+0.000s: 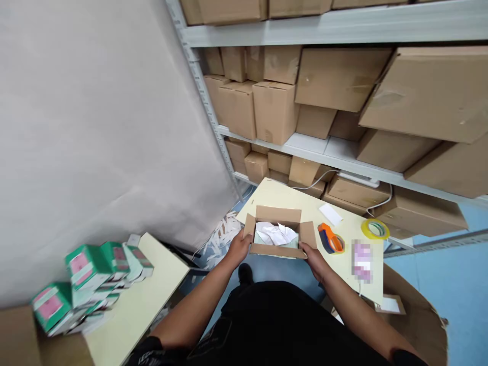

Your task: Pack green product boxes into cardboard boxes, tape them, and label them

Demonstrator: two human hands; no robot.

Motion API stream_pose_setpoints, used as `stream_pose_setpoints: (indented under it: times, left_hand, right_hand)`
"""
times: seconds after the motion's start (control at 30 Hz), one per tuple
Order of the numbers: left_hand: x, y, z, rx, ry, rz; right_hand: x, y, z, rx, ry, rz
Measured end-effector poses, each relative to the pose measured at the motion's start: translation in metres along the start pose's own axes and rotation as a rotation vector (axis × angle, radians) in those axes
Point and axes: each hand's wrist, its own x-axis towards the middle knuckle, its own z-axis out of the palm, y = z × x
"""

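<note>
Head view: left hand [240,246] and right hand [313,259] hold the box [276,250] by its near corners at the worktop [287,195] edge, perhaps resting there; crumpled paper [280,235] lies inside.

Before me, between my left hand [239,247] and my right hand [312,257], a box [276,250] with paper [280,234] in it is at the near edge of the tabletop [353,227]. Right of the box lies a tape dispenser [331,235], with a card [331,214] just behind it and a tape roll [366,231] farther right. Behind the tabletop, a shelf [324,30] holds cartons [274,112]. To my left, small packages [82,269] stand on a second tabletop [152,284]; scraps [229,229] lie on the floor [267,269] between.
</note>
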Motion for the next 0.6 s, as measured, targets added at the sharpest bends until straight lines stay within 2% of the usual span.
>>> stream_pose_setpoints:
  times: [0.13,0.27,0.47,0.6]
  left_hand:
    - [0.047,0.007,0.026,0.039,-0.099,0.021]
    - [0.095,0.013,0.045,0.1,-0.199,0.061]
    - [0.16,0.001,0.052,0.152,-0.358,0.069]
    - [0.188,-0.011,0.057,0.174,-0.457,0.098]
  right_hand:
    - [0.02,0.003,-0.011,0.092,0.104,-0.044]
    - [0.041,-0.003,-0.012,0.134,0.177,-0.009]
    - [0.071,-0.013,0.006,0.162,0.268,-0.027]
    - [0.083,-0.013,0.018,0.188,0.358,-0.02]
